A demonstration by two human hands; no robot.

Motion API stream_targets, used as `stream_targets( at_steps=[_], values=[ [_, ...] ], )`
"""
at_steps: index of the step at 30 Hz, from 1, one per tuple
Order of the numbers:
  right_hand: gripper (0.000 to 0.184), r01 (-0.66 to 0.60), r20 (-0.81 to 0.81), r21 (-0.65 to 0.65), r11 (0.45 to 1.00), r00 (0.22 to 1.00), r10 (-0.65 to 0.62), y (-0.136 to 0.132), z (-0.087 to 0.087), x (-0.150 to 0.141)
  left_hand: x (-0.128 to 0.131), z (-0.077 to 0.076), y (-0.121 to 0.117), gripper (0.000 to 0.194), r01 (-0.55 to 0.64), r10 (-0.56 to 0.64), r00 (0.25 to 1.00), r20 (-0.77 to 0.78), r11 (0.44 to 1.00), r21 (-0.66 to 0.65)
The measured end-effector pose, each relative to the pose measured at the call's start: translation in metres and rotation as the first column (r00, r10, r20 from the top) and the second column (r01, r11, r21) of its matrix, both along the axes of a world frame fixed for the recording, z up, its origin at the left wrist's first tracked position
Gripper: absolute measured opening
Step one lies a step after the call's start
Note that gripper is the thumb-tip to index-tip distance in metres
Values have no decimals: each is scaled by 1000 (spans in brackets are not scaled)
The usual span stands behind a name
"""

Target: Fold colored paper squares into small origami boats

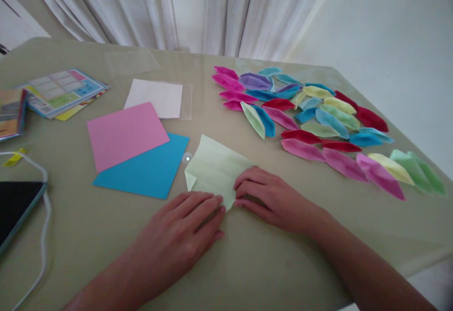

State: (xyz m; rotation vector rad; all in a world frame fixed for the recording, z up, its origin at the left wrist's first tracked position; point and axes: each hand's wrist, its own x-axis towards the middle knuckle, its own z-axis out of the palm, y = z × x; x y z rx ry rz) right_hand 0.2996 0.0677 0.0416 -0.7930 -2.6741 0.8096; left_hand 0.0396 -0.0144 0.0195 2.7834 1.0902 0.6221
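A pale green sheet of origami paper (pixel 218 167) lies on the table before me, its left corner folded over and faint creases across it. My left hand (pixel 193 223) presses along the sheet's near edge, fingers together and thumb tucked below. At the right edge, my right hand (pixel 265 193) has its fingers curled down on the paper, and the fingertips of both hands are close to the near corner. The fingers cover part of both edges there. Just left of the sheet is a small clear round disc (pixel 187 158).
Left of the sheet, a pink paper (pixel 125 134) overlaps a blue paper (pixel 152 172), with white paper (pixel 155 98) behind. Many folded colourful paper pieces (pixel 300 136) spread across the right. A phone or tablet (pixel 17 207), white cable (pixel 46 235) and printed sheets (pixel 65 91) occupy the left.
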Motion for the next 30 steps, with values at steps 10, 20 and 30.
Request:
stream_targets(
  at_steps=[10,20,30],
  values=[
    [6,92,-5,-201,975,995,-95,-1,7,1,0,0,-3,28,28,-28,1000,0,999,-31],
    [3,112,5,-263,958,993,-115,-1,11,0,3,0,3,28,70,-64,996,66,992,-101],
    [5,25,8,-316,948,1000,-23,2,15,4,-1,-1,5,36,111,-95,990,100,978,-175]
  ],
)
